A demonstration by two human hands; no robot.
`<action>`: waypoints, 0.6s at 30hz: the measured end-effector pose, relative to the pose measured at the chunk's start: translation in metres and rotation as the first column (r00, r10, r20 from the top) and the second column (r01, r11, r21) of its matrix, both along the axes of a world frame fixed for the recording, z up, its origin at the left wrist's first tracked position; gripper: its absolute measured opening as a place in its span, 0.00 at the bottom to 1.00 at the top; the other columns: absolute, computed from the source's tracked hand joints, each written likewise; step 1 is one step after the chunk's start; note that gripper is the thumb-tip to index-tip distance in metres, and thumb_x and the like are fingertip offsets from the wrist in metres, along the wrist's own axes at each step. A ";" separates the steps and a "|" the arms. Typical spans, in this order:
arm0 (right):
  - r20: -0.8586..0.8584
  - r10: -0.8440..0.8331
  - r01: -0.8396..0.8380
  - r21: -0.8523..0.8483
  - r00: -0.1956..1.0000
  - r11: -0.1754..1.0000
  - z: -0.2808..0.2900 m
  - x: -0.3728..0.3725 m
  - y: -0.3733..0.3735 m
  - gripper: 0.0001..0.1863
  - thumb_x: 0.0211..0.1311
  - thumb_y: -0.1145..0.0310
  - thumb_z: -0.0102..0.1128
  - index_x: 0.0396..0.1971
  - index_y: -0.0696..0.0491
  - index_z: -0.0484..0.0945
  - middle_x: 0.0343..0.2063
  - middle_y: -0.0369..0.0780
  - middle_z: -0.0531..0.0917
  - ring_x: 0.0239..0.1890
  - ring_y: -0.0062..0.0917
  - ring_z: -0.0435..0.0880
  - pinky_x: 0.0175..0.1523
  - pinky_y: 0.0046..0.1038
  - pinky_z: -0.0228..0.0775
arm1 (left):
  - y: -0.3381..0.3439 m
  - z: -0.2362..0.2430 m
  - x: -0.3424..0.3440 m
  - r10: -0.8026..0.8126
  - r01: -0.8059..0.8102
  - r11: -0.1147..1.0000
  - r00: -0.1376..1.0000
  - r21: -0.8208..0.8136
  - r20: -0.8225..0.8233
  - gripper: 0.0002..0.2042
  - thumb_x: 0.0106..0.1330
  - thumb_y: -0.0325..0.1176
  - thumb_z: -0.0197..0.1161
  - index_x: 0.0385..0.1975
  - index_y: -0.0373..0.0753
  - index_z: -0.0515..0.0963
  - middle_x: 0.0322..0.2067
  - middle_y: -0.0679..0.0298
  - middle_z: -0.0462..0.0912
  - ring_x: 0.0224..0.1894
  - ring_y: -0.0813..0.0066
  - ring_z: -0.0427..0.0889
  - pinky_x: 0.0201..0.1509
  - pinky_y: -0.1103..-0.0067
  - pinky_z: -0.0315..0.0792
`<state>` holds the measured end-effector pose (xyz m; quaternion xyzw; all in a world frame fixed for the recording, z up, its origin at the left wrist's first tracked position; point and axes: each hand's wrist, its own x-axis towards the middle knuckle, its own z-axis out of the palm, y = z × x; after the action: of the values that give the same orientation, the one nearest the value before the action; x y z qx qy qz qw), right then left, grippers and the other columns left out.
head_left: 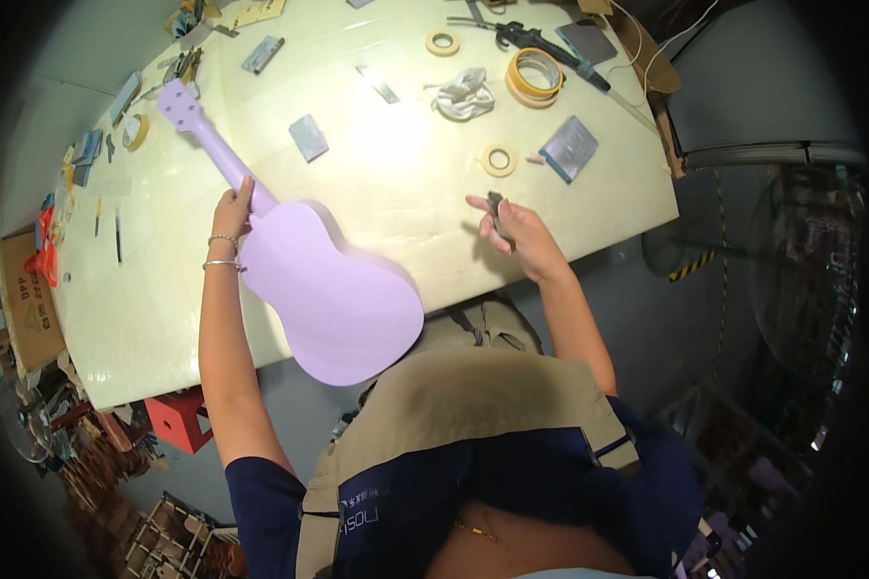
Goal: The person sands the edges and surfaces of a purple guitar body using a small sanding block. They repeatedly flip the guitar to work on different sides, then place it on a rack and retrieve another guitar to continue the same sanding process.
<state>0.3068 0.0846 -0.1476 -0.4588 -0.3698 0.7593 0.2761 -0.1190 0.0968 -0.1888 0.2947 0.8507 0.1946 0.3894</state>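
Ukulele: plain lilac, glossy, lying back-up on the pale workbench, long axis running from far left headstock to near right body. Left hand is closed around the neck at the body joint. Right hand, well apart to the right, pinches a small dark block.

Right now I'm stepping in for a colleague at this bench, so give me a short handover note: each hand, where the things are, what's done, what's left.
Left hand: grip closed around the neck of the lilac-painted ukulele body, which lies back-up, its lower end past the pale worktable edge.
Right hand: holds a small dark grey block above the table.
Nearby: roll of cream masking tape, grey square sanding pad, white crumpled rag.
Done: body evenly coloured.
Left: block not yet touching the ukulele.
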 end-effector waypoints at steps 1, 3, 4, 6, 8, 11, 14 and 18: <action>-0.003 0.001 -0.001 -0.013 1.000 1.000 0.001 0.000 -0.001 0.24 0.67 0.55 0.38 0.45 0.63 0.70 0.28 0.33 0.74 0.16 0.10 0.57 0.23 0.12 0.52 | 0.001 -0.004 -0.008 -0.130 0.127 0.991 0.980 -0.030 -0.151 0.26 0.58 0.58 0.52 0.25 0.35 0.73 0.19 0.62 0.72 0.20 0.73 0.71 0.28 0.79 0.68; -0.003 0.013 -0.013 -0.020 1.000 1.000 -0.003 0.004 -0.002 0.25 0.67 0.52 0.36 0.33 0.61 0.73 0.28 0.33 0.75 0.15 0.10 0.58 0.24 0.13 0.53 | 0.005 0.009 -0.001 -0.374 0.337 0.924 0.707 -0.179 -0.600 0.26 0.60 0.56 0.49 0.23 0.34 0.74 0.25 0.54 0.79 0.25 0.69 0.79 0.33 0.75 0.71; -0.005 0.033 -0.033 -0.030 0.999 0.999 -0.006 0.007 -0.003 0.26 0.67 0.52 0.35 0.41 0.63 0.71 0.23 0.30 0.72 0.15 0.10 0.58 0.23 0.13 0.52 | 0.009 0.026 0.008 -0.309 0.337 0.940 0.771 -0.054 -0.556 0.24 0.61 0.53 0.49 0.24 0.33 0.75 0.25 0.56 0.79 0.26 0.72 0.78 0.32 0.77 0.71; 0.001 0.008 -0.007 -0.033 1.000 0.999 -0.007 0.010 -0.003 0.26 0.68 0.54 0.36 0.51 0.64 0.66 0.24 0.30 0.71 0.15 0.10 0.58 0.21 0.12 0.51 | 0.013 0.057 0.024 -0.198 0.307 0.931 0.878 0.195 -0.436 0.21 0.63 0.48 0.49 0.26 0.32 0.75 0.24 0.61 0.79 0.28 0.77 0.78 0.32 0.82 0.70; -0.001 -0.019 0.018 -0.046 1.000 0.999 -0.012 0.015 -0.003 0.26 0.68 0.54 0.37 0.51 0.64 0.67 0.23 0.30 0.71 0.15 0.10 0.58 0.21 0.13 0.51 | 0.008 0.103 0.072 -0.242 0.156 0.724 0.970 0.672 0.035 0.14 0.64 0.37 0.51 0.29 0.32 0.76 0.28 0.66 0.79 0.29 0.81 0.73 0.37 0.83 0.67; -0.038 -0.027 0.025 -0.043 0.999 0.999 -0.015 0.022 0.006 0.26 0.68 0.54 0.37 0.51 0.64 0.67 0.22 0.29 0.71 0.15 0.10 0.58 0.20 0.12 0.50 | -0.024 0.186 0.166 -0.584 -0.067 0.534 0.692 0.843 0.425 0.09 0.58 0.30 0.53 0.26 0.31 0.77 0.27 0.61 0.75 0.33 0.75 0.72 0.41 0.81 0.65; -0.069 0.026 -0.029 -0.035 0.997 0.999 -0.010 0.023 0.019 0.27 0.67 0.54 0.37 0.51 0.64 0.66 0.21 0.28 0.71 0.15 0.10 0.58 0.20 0.12 0.49 | -0.048 0.231 0.234 -0.872 -0.151 0.428 0.189 0.891 0.451 0.09 0.48 0.30 0.62 0.28 0.32 0.79 0.32 0.60 0.71 0.33 0.73 0.71 0.40 0.81 0.64; -0.072 0.119 -0.119 0.002 0.990 0.993 -0.010 0.034 0.038 0.28 0.67 0.54 0.39 0.52 0.65 0.64 0.23 0.29 0.72 0.16 0.11 0.59 0.22 0.13 0.51 | -0.037 0.249 0.300 -0.993 -0.416 0.097 -0.103 0.904 0.059 0.09 0.52 0.31 0.61 0.30 0.33 0.78 0.32 0.61 0.72 0.33 0.75 0.72 0.34 0.84 0.66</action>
<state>0.3410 0.1224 -0.1580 -0.4085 -0.3853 0.7910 0.2430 0.1805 0.0597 0.0605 0.5277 -0.1466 0.5829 0.6002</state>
